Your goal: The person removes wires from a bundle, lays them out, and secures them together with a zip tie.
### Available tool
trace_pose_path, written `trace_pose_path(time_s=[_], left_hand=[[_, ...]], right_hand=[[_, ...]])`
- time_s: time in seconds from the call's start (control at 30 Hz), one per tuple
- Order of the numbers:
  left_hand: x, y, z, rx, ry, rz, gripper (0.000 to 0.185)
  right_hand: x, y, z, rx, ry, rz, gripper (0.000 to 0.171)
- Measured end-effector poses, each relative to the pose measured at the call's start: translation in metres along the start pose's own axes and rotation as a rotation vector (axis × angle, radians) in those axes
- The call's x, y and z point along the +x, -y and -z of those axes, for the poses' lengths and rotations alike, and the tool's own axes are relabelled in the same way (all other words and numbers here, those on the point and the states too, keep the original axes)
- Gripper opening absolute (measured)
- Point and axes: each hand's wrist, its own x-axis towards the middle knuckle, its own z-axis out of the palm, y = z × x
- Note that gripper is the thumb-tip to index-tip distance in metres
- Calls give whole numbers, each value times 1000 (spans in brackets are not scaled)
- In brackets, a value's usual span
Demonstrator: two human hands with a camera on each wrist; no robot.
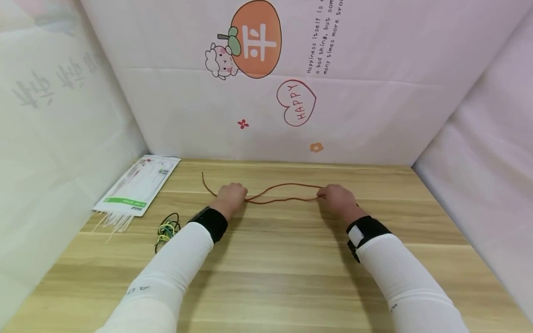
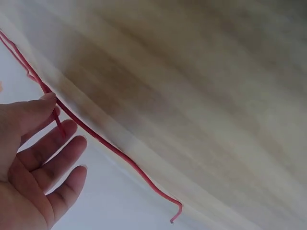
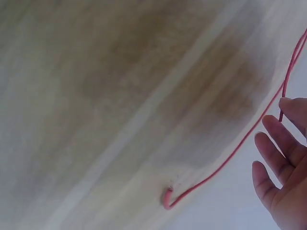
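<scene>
My left hand [image 1: 231,194] and right hand [image 1: 336,198] each pinch the red cord [image 1: 278,193] between thumb and forefinger, the other fingers [image 2: 56,163] relaxed and spread. The cord lies doubled on the tabletop [image 1: 275,273] between my hands. Step in hand, I judge: forming a loop. Next calls for crossing the strands without slackening either pinch.

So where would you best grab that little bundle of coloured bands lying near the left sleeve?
Probably from above, pinching the upper black loop of the bundle of bands. It lies flat on the table, and that loop arches open, giving fingertips room, while the yellow and green strands below are tangled together.
</scene>
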Motion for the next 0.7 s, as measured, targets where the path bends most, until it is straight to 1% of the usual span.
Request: trace_pose_path(time_s=[0.1, 0.2, 0.3, 0.37, 0.47, 0.53, 0.6, 0.7], left_hand=[[-2, 0, 0, -18, -12, -7, 21], [-4, 0, 2, -47, -23, -8, 26], [-9, 3, 10, -70, -24, -1, 35], [-15, 5, 15, -90, -20, 12, 40], [-30, 12, 22, -113, -35, 21, 45], [-43, 19, 29, -141, -76, 20, 46], [-57, 28, 34, -156, -131, 14, 46], [-77, 44, 38, -178, -197, 12, 45]], right_hand=[[-3, 4, 4, 3, -21, 15, 25], [-6, 8, 9, -22, -43, 37, 29], [-11, 14, 18, -54, -57, 42, 33], [-16, 19, 23, -49, -70, 35, 35], [-25, 27, 30, -40, -117, 42, 37], [-34, 34, 34, -37, -164, 68, 38], [-46, 40, 37, -37, -210, 102, 39], [-64, 47, 39, -30, -266, 155, 41]])
